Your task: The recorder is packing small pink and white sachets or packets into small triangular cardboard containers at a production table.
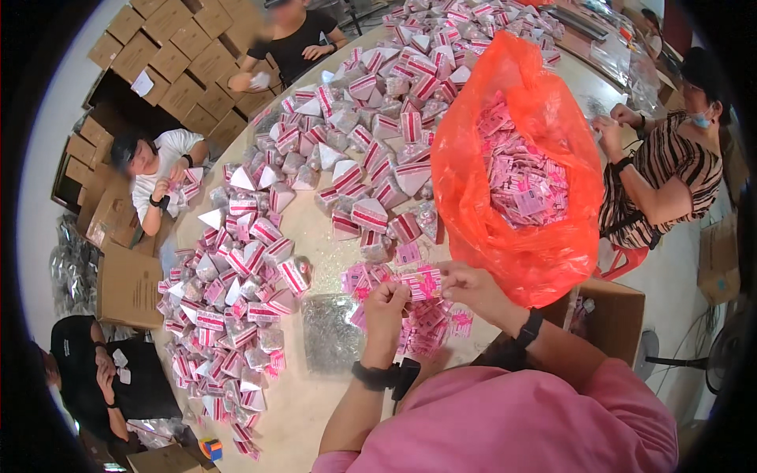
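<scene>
My left hand (384, 310) and my right hand (469, 284) meet over the table's near edge and together pinch a small pink-and-white card (420, 282). Below them lies a loose heap of the same pink cards (426, 327). A stack of clear plastic bags (330, 333) rests just left of my left hand. An open orange plastic bag (544, 244) full of pink cards stands right beside my right hand. Both wrists wear dark bands.
Several filled pink-and-white triangular packets (236, 292) cover the round beige table (315, 252) in heaps. Other people sit around it: one at the right (670, 165), others at the far side and left. Cardboard boxes (169, 59) are stacked at the back left, one at my right (615, 311).
</scene>
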### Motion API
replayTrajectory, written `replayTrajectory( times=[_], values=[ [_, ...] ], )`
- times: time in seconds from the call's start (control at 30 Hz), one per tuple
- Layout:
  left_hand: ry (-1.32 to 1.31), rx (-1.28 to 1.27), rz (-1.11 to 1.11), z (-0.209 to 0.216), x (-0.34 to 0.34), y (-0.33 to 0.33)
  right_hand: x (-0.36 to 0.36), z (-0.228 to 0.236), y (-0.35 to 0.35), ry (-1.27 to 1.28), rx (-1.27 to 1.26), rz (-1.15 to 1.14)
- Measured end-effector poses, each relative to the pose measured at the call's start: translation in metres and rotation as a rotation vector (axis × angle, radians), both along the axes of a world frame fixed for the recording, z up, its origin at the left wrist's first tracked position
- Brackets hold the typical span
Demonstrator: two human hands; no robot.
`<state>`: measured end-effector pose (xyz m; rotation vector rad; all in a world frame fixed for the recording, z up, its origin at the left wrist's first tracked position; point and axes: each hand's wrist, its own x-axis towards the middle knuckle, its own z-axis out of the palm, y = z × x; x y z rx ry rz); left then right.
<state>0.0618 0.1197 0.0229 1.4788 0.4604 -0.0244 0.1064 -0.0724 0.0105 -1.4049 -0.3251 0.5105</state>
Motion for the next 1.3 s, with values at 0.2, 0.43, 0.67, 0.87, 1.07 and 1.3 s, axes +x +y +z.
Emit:
replayTrajectory(
  times=[0.2, 0.43, 0.67, 0.87, 1.07, 1.3],
  values=[
    [0.011, -0.087, 0.046, -0.005, -0.017, 0.013, -0.007, -0.001, 0.007, 0.511, 0.323, 0.266],
    [0.039, -0.229, 0.103, -0.010, -0.026, 0.026, -0.008, -0.005, 0.009, 0.335, 0.284, 0.117],
    [0.079, -0.142, 0.120, -0.002, -0.043, 0.030, -0.006, -0.001, 0.026, 0.112, 0.117, 0.098],
    [0.055, -0.120, 0.114, 0.002, -0.047, 0.025, -0.014, -0.007, 0.034, 0.482, 0.213, 0.333],
    [0.063, 0.041, 0.041, -0.008, -0.047, 0.027, -0.014, -0.010, 0.035, 0.420, 0.327, 0.169],
    [0.012, 0.316, -0.070, -0.037, -0.062, 0.040, -0.010, 0.022, 0.030, 0.294, 0.277, 0.327]
  ],
)
